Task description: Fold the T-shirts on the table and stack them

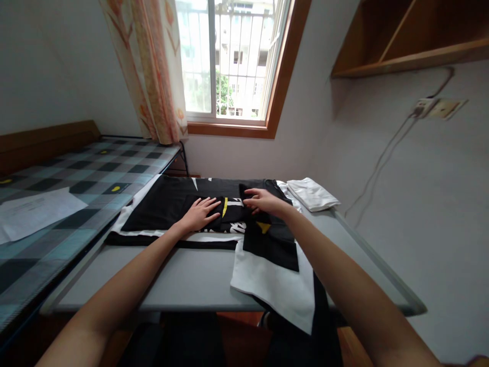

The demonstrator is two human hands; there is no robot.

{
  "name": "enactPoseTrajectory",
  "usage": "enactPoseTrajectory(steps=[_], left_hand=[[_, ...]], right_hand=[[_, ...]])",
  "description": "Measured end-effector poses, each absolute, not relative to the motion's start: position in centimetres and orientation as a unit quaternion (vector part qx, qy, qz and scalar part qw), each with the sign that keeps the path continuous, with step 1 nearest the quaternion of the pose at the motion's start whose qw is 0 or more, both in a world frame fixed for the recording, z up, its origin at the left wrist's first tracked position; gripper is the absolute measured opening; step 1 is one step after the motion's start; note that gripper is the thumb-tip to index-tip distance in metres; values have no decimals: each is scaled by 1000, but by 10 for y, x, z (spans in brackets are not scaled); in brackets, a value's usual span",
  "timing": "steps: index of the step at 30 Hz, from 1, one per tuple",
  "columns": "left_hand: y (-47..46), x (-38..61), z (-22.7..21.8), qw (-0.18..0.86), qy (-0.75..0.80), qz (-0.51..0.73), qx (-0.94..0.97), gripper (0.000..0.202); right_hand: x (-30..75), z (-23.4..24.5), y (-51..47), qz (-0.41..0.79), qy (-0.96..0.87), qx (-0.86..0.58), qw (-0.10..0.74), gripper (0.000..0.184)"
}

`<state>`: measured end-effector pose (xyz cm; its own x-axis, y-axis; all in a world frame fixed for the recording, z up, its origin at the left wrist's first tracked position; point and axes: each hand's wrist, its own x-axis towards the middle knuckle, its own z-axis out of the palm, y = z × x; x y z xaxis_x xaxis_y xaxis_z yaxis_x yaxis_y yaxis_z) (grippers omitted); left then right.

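A black garment point(164, 204) with white and yellow markings lies spread on the grey table point(179, 280). My left hand point(200, 213) rests flat on it, fingers stretched out and open. My right hand point(262, 200) lies just to the right, its fingers curled on a folded edge of the black fabric. A black and white part of the clothing point(275, 275) hangs over the table's near edge.
A folded white cloth point(311, 193) lies at the table's far right corner. A bed with a checked blue cover point(76, 178) and a white sheet of paper point(34, 211) stands on the left. A window and curtain are behind; a wooden shelf is at upper right.
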<state>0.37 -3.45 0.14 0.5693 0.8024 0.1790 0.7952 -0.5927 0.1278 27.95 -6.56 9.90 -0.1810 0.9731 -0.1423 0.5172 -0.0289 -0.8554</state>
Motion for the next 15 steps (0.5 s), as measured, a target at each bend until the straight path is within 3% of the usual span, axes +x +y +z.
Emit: enactPoseTrajectory(steps=[2, 7, 10, 15], left_hand=[[-35, 3, 2, 16, 450, 108, 886, 60], [-35, 5, 2, 17, 450, 105, 887, 60], [-35, 5, 2, 17, 450, 106, 887, 60], [-37, 5, 3, 17, 449, 109, 887, 59]], right_hand=[[258, 90, -62, 447, -681, -542, 207, 48], [264, 72, -40, 164, -742, -603, 240, 26], [273, 64, -29, 60, -761, -620, 182, 31], [262, 47, -19, 14, -797, -599, 81, 47]])
